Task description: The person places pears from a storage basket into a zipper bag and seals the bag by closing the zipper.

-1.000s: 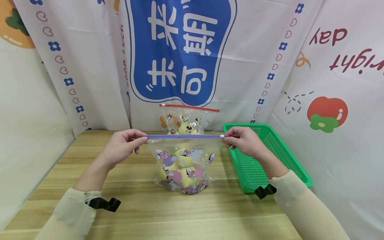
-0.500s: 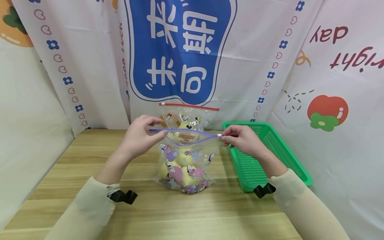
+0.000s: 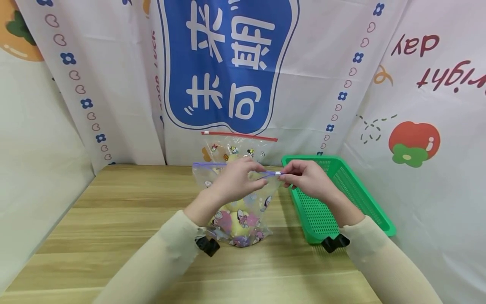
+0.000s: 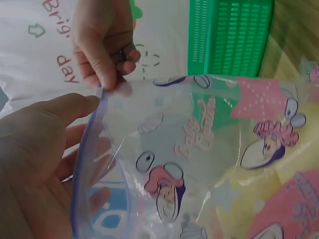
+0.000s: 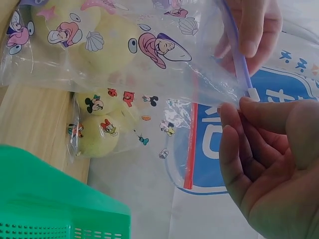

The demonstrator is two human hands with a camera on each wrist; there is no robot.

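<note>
A clear zipper bag [image 3: 239, 223] with a purple top strip and cartoon prints stands on the table with pale yellow round things inside. My right hand [image 3: 309, 179] pinches the corner of its strip, right at the white slider [image 5: 253, 94]. My left hand [image 3: 241, 179] is close beside that end, with the strip passing between its thumb and fingers. A gap shows between thumb and forefinger in the head view. In the left wrist view the thumb lies in front of the strip and the other fingers behind it. The bag's mouth gapes on the left.
Behind stands a second clear zipper bag [image 3: 239, 145] with a red strip, also holding yellow round things. A green plastic basket [image 3: 317, 219] sits at the right on the wooden table [image 3: 125, 202]. Printed white cloth [image 3: 311, 93] hangs behind and at the sides.
My left hand let go of the strip's left end and moved right along it to near the slider. The bag's mouth parted. The right hand stayed at its corner.
</note>
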